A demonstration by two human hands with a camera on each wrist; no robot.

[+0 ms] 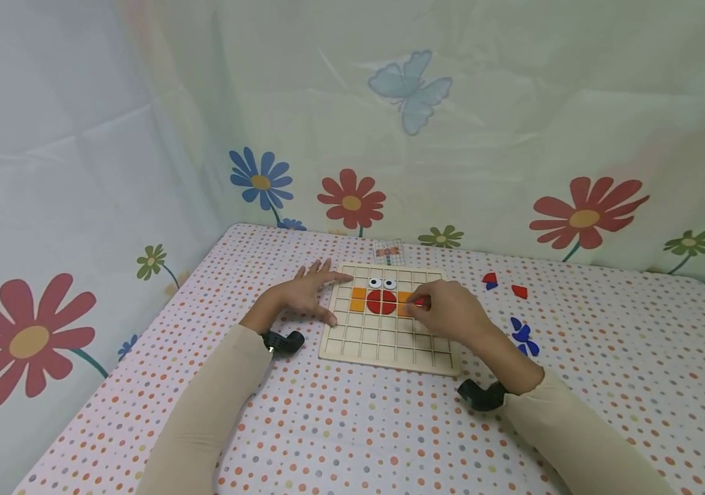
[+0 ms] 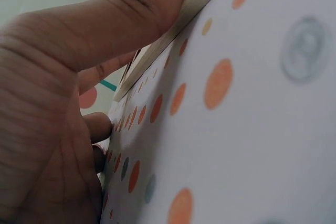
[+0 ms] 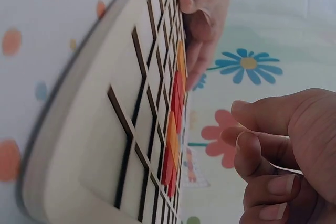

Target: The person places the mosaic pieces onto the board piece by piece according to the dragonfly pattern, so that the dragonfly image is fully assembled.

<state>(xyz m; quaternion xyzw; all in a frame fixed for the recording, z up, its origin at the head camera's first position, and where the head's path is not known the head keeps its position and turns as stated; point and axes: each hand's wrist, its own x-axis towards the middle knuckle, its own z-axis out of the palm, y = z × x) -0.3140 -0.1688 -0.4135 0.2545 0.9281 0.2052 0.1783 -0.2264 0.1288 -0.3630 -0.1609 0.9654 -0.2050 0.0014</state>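
A square wooden grid board (image 1: pixel 389 337) lies on the table, its cells divided by thin ridges. On it sit two white eye pieces (image 1: pixel 382 283), a red round shape (image 1: pixel 382 302) of several parts, and orange squares (image 1: pixel 358 300) on both sides. My left hand (image 1: pixel 310 292) rests at the board's left edge, fingers spread, thumb and index finger touching it. The right hand (image 1: pixel 454 309) hovers over the right-hand orange squares, by a red piece (image 3: pixel 170 169) on the board. In the right wrist view its fingers are loosely bent, with nothing seen between them.
A small printed pattern card (image 1: pixel 388 252) lies behind the board. Right of the board are loose red pieces (image 1: pixel 519 292), a red and blue pair (image 1: pixel 490 280) and several blue pieces (image 1: pixel 524 337). A dotted cloth (image 1: pixel 352 426) covers the table; a flowered curtain hangs behind.
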